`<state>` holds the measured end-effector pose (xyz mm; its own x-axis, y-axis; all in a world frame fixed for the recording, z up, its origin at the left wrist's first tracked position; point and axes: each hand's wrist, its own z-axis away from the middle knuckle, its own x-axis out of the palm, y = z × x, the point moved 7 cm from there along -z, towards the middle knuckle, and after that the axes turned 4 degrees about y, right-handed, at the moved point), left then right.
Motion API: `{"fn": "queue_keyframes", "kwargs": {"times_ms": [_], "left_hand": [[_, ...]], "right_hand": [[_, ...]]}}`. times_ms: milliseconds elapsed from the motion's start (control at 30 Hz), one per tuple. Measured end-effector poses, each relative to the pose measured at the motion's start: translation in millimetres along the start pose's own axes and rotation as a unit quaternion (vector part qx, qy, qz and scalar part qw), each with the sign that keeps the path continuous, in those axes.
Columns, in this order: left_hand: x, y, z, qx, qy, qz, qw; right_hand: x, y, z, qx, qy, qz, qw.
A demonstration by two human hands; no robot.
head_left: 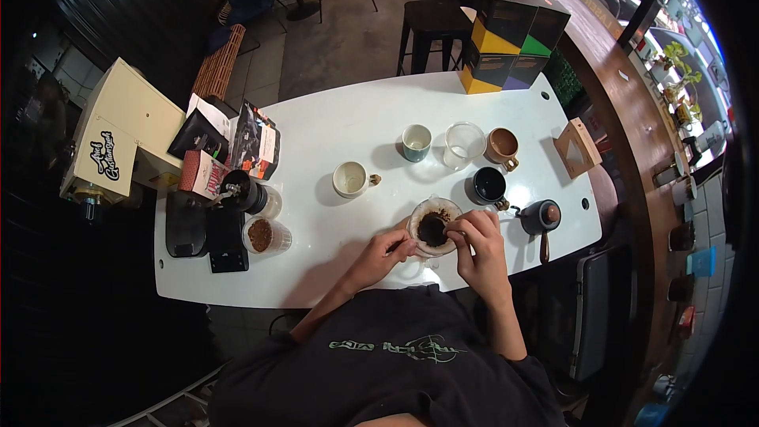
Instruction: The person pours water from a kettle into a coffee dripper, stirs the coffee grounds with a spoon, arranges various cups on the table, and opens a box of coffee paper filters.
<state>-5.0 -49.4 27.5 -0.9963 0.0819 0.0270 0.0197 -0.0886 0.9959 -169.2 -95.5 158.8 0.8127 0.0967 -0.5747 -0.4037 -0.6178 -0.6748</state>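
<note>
A paper coffee filter (424, 210) with dark wet grounds (432, 229) in its middle sits in a pale round dripper at the table's near edge. My left hand (386, 256) is at its left rim, fingers closed in a pinch at the paper's edge. On the opposite side, my right hand (480, 247) pinches the filter's right edge between thumb and fingers. What stands beneath the dripper is mostly hidden. Just behind my right hand is a black mug (489, 183). A dark kettle-like pot with a wooden handle (541, 217) stands to the right.
Across the white table (316, 261) stand a cream mug (350, 179), a teal-based cup (416, 142), a clear plastic cup (464, 145) and a brown mug (501, 147). On the left are a cream grinder (118, 130), coffee bags (254, 142) and a cup of brown grounds (267, 235). Boxes (514, 39) stand at back right.
</note>
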Motion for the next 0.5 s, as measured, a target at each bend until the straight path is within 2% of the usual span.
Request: {"fn": "queue_keyframes", "kwargs": {"times_ms": [67,133,233,500], "left_hand": [[-0.3,-0.3,0.2,-0.003,0.001,-0.001,1.000],[-0.6,-2.3,0.4,-0.003,-0.001,0.001,1.000],[-0.4,0.2,0.6,-0.001,-0.001,0.003,1.000],[-0.4,-1.8,0.7,-0.007,0.001,-0.003,1.000]], "right_hand": [[0.1,-0.5,0.1,-0.002,-0.008,0.023,1.000],[1.9,-1.2,1.1,-0.007,-0.025,-0.019,0.999],[0.8,1.6,1.2,0.000,0.005,-0.016,1.000],[-0.2,3.0,1.7,0.016,-0.011,-0.016,1.000]]}}
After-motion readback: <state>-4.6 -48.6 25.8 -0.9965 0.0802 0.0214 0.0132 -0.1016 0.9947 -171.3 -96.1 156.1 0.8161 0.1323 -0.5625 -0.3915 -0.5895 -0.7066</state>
